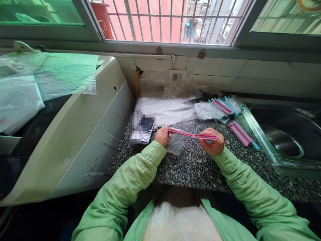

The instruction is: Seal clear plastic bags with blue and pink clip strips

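Pinched by the left hand (162, 135) at nine o'clock and right hand (213, 142) at three, the pink clip (184, 133) could be snapped at its joint (193, 136) by overbending.

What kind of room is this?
Most likely a home kitchen: a metal sink is set into a speckled stone countertop, with a tiled wall behind and a barred window above.
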Motion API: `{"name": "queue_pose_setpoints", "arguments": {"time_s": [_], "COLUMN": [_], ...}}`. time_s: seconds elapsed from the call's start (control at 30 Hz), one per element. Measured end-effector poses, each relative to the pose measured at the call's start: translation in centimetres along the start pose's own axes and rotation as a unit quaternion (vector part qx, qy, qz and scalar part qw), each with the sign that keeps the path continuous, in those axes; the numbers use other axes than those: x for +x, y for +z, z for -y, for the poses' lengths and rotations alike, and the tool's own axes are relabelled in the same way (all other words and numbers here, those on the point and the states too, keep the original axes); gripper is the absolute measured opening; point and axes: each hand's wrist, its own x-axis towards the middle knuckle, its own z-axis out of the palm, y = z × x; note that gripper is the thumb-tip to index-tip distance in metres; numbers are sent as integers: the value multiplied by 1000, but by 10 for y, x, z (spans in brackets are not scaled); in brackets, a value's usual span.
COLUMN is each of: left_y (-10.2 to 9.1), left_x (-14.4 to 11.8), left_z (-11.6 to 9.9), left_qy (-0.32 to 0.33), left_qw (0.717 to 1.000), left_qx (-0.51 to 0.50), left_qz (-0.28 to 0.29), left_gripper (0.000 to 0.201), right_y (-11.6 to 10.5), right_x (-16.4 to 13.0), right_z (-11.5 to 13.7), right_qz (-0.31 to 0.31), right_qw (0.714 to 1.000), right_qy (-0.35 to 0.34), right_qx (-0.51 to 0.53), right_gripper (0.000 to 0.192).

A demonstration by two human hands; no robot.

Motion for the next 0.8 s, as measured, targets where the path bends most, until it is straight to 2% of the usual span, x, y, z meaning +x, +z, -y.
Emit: {"name": "queue_pose_setpoints", "arguments": {"time_s": [0.2,0.33,0.5,0.7,0.8], "left_y": [2,0,-3,-3,-5], "left_x": [-3,-1,3,1,1], "left_z": [-3,2,8,1,0], "left_qy": [-5,7,22,21,44], "left_qw": [1000,1000,998,988,986], "left_qx": [-18,-5,-30,-56,-29], "left_qz": [14,27,42,145,161], "left_gripper": [40,40,40,26,27], "right_y": [8,12,13,13,13], "right_x": [-6,-7,-7,-8,-7], "right_z": [-3,-5,-4,-6,-6], "right_qz": [55,82,84,68,68], "right_qw": [998,996,995,996,995], "right_qy": [31,43,45,47,43], "right_qx": [-13,-5,-19,-36,-50], "right_gripper": [17,12,7,7,8]}}
